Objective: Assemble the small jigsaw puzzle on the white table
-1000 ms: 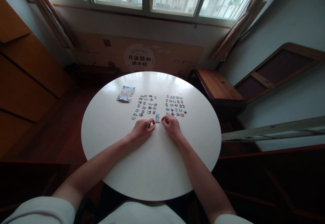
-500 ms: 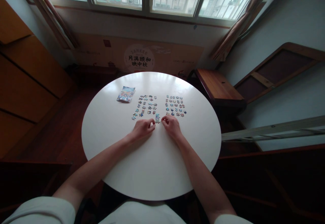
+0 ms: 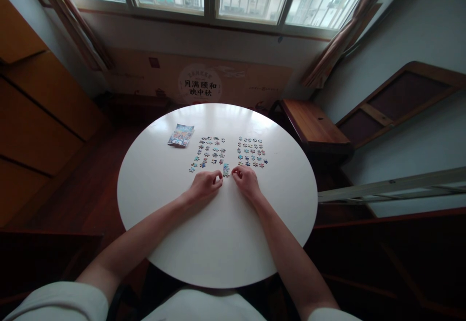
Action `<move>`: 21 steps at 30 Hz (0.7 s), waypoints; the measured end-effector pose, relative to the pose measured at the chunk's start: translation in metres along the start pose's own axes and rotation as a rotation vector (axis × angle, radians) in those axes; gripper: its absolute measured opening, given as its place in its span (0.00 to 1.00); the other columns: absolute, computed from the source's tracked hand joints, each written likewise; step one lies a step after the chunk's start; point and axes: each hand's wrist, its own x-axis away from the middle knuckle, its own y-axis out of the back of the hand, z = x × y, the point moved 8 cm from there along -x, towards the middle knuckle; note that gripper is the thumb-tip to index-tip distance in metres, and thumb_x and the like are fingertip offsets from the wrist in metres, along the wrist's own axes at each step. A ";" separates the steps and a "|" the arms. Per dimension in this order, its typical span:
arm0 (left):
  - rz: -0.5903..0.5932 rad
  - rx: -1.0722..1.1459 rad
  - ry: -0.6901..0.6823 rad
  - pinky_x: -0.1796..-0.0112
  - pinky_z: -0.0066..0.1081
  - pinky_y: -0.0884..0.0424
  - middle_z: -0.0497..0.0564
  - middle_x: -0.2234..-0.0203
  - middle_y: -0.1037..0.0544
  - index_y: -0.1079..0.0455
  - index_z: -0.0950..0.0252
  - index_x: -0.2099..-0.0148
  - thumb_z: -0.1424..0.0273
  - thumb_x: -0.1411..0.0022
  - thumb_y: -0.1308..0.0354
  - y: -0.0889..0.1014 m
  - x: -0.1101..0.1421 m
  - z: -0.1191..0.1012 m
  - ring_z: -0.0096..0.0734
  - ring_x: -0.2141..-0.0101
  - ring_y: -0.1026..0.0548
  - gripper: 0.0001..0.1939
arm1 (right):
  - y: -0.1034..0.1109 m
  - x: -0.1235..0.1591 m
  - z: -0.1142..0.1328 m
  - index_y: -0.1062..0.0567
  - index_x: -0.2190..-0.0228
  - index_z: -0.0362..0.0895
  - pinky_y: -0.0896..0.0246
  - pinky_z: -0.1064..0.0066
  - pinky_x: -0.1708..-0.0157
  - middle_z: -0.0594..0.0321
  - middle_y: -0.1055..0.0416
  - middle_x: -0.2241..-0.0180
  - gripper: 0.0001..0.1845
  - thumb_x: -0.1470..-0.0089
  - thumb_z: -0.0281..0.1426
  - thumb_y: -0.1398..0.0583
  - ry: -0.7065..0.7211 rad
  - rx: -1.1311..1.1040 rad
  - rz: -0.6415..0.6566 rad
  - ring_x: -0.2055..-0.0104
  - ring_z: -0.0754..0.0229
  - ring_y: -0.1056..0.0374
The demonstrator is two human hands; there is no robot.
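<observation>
Unmoved since the earlier frame, the left hand [image 3: 206, 183] and right hand [image 3: 246, 179] flank the joined puzzle strip [image 3: 226, 169] on the white table [image 3: 218, 233], fingers curled, though whether they pinch anything I cannot tell. Loose pieces [image 3: 214, 155] spread just beyond, with a printed packet [image 3: 181, 135] farther left. Piece pictures are too small to read, and both sleeves [image 3: 61, 300] are cut off.
</observation>
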 end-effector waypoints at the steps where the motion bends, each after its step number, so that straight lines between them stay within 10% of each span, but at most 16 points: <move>1: 0.001 0.000 0.000 0.72 0.27 0.45 0.45 0.80 0.27 0.26 0.59 0.61 0.65 0.37 0.49 0.000 0.000 0.000 0.27 0.77 0.32 0.11 | 0.000 0.000 0.000 0.23 0.73 0.46 0.45 0.68 0.60 0.62 0.28 0.72 0.08 0.49 0.25 0.43 -0.001 -0.002 0.003 0.66 0.59 0.35; 21: -0.001 0.013 -0.006 0.72 0.26 0.45 0.44 0.80 0.27 0.26 0.60 0.61 0.65 0.38 0.48 0.000 0.000 0.000 0.27 0.77 0.32 0.10 | -0.001 0.000 -0.001 0.23 0.73 0.45 0.46 0.68 0.61 0.62 0.29 0.72 0.08 0.48 0.25 0.43 0.016 0.008 -0.010 0.66 0.59 0.36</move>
